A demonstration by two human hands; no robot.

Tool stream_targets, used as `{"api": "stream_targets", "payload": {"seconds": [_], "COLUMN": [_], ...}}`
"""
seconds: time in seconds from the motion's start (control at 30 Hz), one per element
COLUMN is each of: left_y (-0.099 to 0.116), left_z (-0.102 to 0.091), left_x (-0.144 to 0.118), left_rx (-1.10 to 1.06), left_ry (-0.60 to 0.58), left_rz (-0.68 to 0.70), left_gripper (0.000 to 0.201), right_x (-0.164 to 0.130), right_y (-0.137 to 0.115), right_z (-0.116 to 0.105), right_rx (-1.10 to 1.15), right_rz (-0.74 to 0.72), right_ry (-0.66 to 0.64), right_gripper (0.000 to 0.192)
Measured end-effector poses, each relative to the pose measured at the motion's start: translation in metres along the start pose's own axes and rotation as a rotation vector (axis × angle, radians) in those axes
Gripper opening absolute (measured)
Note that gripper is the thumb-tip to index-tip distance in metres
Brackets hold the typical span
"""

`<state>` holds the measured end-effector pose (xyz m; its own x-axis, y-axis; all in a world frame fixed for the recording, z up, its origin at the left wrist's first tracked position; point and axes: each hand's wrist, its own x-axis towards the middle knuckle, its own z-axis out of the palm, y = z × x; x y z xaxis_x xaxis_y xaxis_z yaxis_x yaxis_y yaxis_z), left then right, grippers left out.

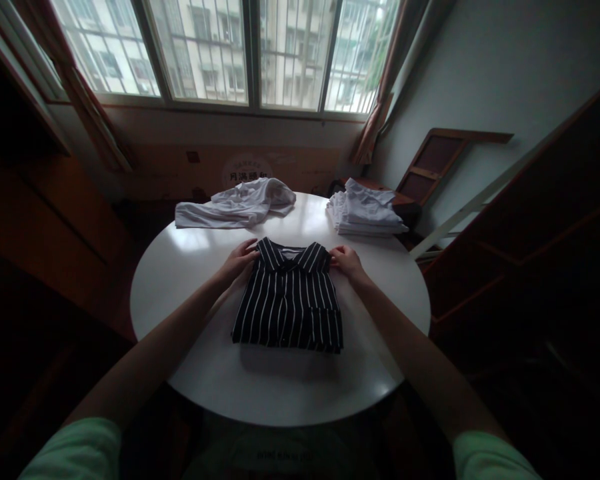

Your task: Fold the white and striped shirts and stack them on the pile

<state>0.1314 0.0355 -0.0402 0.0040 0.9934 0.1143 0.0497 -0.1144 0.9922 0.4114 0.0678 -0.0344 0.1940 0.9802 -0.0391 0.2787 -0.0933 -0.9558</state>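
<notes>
A dark shirt with white stripes (290, 303) lies folded flat in the middle of a round white table (190, 267), its collar toward the window. My left hand (239, 259) grips the shirt's upper left corner by the collar. My right hand (347, 260) grips the upper right corner in the same way. Both forearms reach in from the near edge of the table.
A crumpled white garment (240, 203) lies at the table's far left. A stack of folded white clothes (365, 215) sits at the far right. Behind them are a window, a cardboard box (205, 170) and dark wooden furniture (530, 220) on both sides.
</notes>
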Motion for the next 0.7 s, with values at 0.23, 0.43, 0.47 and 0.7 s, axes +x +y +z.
{"api": "stream_targets", "payload": {"seconds": [0.23,0.43,0.47,0.7], "left_y": [-0.006,0.016,0.019,0.021], "left_z": [-0.011,0.002,0.006,0.029], "left_x": [0.000,-0.014,-0.017,-0.029], "left_rx": [0.351,0.100,0.021,-0.329], "left_ry": [0.107,0.013,0.003,-0.033], "left_rz": [-0.161,-0.280,-0.305,-0.450], "left_gripper": [0.046,0.061,0.060,0.027], "right_x": [-0.003,-0.013,-0.016,-0.026], "right_y": [-0.003,-0.002,-0.003,-0.006], "right_z": [-0.009,0.003,0.006,0.014], "right_rx": [-0.373,-0.420,-0.422,-0.391], "right_rz": [0.009,-0.226,-0.241,-0.206], "right_ry": [-0.098,-0.034,-0.021,-0.005], "right_gripper": [0.026,0.013,0.015,0.047]}}
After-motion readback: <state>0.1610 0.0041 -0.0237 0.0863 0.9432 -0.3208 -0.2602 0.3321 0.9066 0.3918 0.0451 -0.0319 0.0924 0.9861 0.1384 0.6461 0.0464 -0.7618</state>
